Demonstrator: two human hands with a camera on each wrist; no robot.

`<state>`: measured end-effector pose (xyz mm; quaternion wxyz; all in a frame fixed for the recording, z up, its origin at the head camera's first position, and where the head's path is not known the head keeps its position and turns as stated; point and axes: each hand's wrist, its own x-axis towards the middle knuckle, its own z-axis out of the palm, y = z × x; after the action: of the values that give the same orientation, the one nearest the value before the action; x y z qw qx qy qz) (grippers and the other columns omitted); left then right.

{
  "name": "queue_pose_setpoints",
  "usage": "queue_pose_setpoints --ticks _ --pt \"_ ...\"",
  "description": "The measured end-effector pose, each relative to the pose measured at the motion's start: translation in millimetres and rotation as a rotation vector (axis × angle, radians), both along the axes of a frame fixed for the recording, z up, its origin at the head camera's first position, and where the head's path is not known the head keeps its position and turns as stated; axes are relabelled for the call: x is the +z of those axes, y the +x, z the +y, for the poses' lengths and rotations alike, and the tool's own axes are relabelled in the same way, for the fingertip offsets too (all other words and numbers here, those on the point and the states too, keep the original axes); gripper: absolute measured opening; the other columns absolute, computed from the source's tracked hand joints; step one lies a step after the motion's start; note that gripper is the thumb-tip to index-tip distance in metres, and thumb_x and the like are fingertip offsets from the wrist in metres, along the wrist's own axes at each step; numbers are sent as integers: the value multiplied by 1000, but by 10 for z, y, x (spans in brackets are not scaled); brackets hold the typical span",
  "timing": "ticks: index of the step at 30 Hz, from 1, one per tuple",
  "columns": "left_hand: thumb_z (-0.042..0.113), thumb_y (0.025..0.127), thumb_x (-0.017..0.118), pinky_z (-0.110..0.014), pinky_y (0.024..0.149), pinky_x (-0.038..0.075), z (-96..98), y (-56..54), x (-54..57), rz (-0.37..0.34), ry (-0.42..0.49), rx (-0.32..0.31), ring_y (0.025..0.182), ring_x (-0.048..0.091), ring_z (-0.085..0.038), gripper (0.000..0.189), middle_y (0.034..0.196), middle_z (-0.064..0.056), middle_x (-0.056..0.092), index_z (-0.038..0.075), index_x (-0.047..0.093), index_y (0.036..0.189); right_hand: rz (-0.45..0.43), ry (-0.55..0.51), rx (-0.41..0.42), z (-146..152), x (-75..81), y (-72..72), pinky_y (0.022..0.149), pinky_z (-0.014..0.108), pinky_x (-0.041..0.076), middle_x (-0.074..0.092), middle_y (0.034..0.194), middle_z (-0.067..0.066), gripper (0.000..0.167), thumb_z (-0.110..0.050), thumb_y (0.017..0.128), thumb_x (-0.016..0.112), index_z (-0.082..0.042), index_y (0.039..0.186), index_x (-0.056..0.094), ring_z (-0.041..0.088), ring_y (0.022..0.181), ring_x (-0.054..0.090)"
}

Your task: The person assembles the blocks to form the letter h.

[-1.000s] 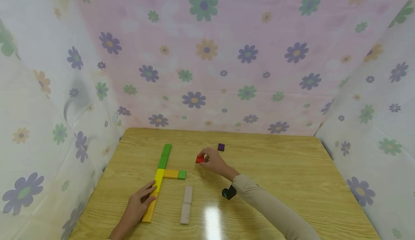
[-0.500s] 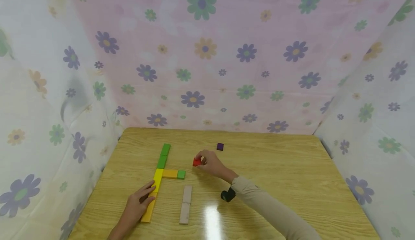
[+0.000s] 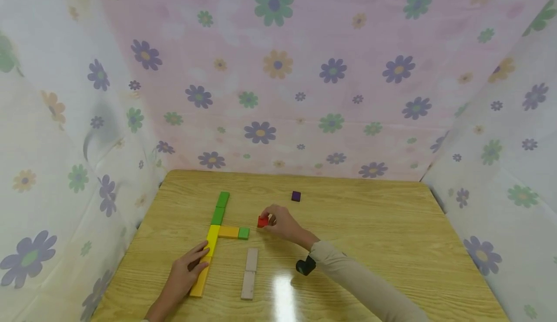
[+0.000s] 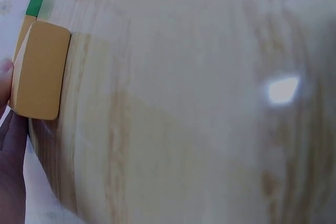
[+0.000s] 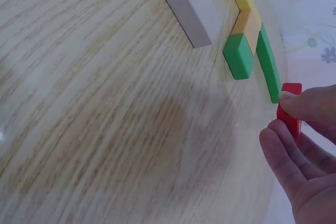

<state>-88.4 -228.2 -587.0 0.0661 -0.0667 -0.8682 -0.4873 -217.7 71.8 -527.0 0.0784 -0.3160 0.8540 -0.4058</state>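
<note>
My right hand (image 3: 284, 223) pinches a small red block (image 3: 262, 221) between thumb and fingers, a little right of the small green block (image 3: 244, 234). That green block stands at the end of an orange block (image 3: 228, 232), which branches off a long row. Two green blocks (image 3: 220, 208), a yellow block (image 3: 212, 240) and an orange-yellow block (image 3: 200, 281) make up the row. My left hand (image 3: 182, 273) rests along the row's near part, fingertips on the yellow block and thumb on the orange-yellow one. In the right wrist view, the red block (image 5: 290, 116) shows between thumb and fingertips.
Two pale wooden blocks (image 3: 249, 273) lie end to end in front of the branch. A dark purple block (image 3: 296, 196) sits near the back of the table (image 3: 374, 225). Flowered cloth (image 3: 300, 119) hangs behind and at both sides.
My right hand has carried the red block slightly left and toward me, nearer the small green block. The left hand and the row have stayed in place.
</note>
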Motion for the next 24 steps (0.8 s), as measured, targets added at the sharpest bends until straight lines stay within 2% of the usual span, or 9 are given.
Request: queue_pose_setpoints --ticks 8,14,24 --pt "1 83 70 -14 87 47 -5 -1 -7 -5 8 -2 123 49 -31 38 136 -10 52 1 65 120 -15 -16 8 -35 -44 47 67 20 52 60 104 6 21 1 83 71 -5 103 66 11 76 59" --pt "2 82 70 -23 88 50 -5 -15 -18 -15 9 10 123 49 -30 38 136 -8 52 2 65 120 -12 -18 14 -53 -90 75 67 19 52 60 105 7 22 2 83 71 -3 104 65 11 76 59" --pt "1 82 70 -17 87 48 -12 0 -16 -17 21 6 123 48 -30 39 137 -9 52 1 65 120 -31 -28 22 -123 -115 120 67 19 52 61 104 9 21 1 82 71 -2 103 66 13 76 60"
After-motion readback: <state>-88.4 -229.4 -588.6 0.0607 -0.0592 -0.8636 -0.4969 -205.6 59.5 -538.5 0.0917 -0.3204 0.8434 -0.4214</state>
